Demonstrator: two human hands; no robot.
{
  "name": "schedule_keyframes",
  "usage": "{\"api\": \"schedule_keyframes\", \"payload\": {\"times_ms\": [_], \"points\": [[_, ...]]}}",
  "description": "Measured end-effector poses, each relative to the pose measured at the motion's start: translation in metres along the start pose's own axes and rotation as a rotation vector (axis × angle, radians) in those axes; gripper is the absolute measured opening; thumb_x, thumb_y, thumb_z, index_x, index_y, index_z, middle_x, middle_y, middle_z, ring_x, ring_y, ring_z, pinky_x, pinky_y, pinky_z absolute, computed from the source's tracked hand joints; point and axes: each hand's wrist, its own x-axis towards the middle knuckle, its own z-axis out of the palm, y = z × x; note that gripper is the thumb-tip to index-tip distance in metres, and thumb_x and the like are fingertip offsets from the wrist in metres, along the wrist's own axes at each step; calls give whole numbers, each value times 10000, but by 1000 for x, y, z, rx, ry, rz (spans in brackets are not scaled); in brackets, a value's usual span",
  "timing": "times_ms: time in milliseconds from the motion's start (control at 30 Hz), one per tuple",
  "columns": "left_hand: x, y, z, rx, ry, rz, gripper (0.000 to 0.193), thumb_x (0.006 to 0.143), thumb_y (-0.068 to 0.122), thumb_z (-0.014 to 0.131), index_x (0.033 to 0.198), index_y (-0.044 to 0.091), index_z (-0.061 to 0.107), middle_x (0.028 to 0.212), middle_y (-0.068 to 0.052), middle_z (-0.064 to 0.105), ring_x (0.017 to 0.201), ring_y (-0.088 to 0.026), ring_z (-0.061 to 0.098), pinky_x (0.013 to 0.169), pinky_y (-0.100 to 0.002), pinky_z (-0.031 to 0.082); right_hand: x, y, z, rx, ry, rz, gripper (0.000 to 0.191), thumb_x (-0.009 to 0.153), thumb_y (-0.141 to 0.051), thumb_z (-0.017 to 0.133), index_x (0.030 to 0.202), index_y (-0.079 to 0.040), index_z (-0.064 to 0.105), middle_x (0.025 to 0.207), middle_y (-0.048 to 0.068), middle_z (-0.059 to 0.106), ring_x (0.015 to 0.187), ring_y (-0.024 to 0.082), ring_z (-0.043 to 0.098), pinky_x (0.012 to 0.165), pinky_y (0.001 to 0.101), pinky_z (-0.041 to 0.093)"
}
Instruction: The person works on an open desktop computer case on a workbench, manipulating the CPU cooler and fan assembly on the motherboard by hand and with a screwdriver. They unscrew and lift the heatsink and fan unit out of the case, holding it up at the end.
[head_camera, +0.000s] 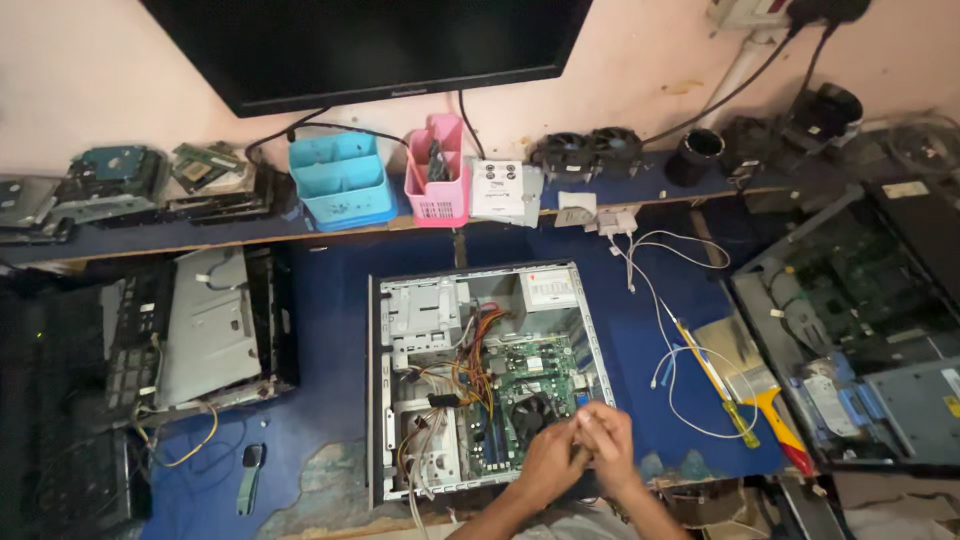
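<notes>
1. Down at the bottom middle of the head view, both hands are bunched together over the lower right corner of the open computer case (395, 400). The left hand (548, 462) and right hand (608, 447) are touching each other, fingers curled in tight, pinching at something tiny between them. Can't make out what it is, too small and blurry, so I can't tell whether either hand really holds anything.

2. That case lies flat on its side on the blue desk (330, 300), side panel off, guts facing up.

3. Handling-wise I'd guess it's heavy and stiff, a sheet-metal box, with edges that could be sharp. Best place to grab is the outer frame rim on both sides, not anything inside. The green motherboard (535, 375) looks fragile, so fingers off the board face.

4. The orange and yellow wire bundle (478, 355) is floppy and will snag if the case gets dragged.

5. Looks: bare silver-grey metal, empty drive cages top left, a black round fan (533, 412) just beside the hands, and a white-labelled power supply (548, 288) in the top right corner.

6. Around it: a yellow-handled screwdriver (722, 392) and a paintbrush (752, 375) with a yellow and red handle off to the right, loose white cable (668, 370) near them, plus a blue bin (343, 180) and a pink basket (437, 175) on the shelf behind. Another opened case (850, 320) sits far right.
</notes>
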Motion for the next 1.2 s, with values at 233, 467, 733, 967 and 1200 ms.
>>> {"api": "schedule_keyframes", "payload": {"times_ms": [233,467,733,967,1200], "points": [[8,8,-5,-75,14,-66,322,910,134,611,1196,-7,653,947,-269,711,889,-464,685,784,-517,545,-2,-44,14,-921,-72,-663,256,980,-294,650,1008,-40,632,787,139,610,665,301,607,605,364,461],[3,18,-6,-27,-7,-156,304,967,182,611,1222,28,674,979,-267,703,898,-449,690,816,-506,553,-8,-69,8,-1690,-216,48,380,970,-437,595,1109,-83,606,729,161,705,684,369,715,647,469,568],[0,20,-11,-94,64,86,377,760,46,617,1132,-10,652,1079,-244,713,1023,-454,672,893,-482,543,-4,-44,-23,-1303,-625,-294,250,860,-139,664,1047,-3,570,984,220,677,925,416,662,755,464,543],[9,19,-8,-69,47,3,434,810,44,629,1241,-11,630,1170,-237,686,1064,-448,666,911,-456,548,-16,-54,-12,-1295,-339,-356,292,864,-179,719,1061,-18,576,1075,192,622,1040,400,607,839,458,494],[5,10,-2,-73,-76,-47,266,852,122,676,1099,26,661,1177,-186,711,970,-405,696,831,-449,560,-30,3,28,-367,94,-448,220,902,-144,707,996,-5,565,973,88,582,862,140,521,742,287,421]]}}
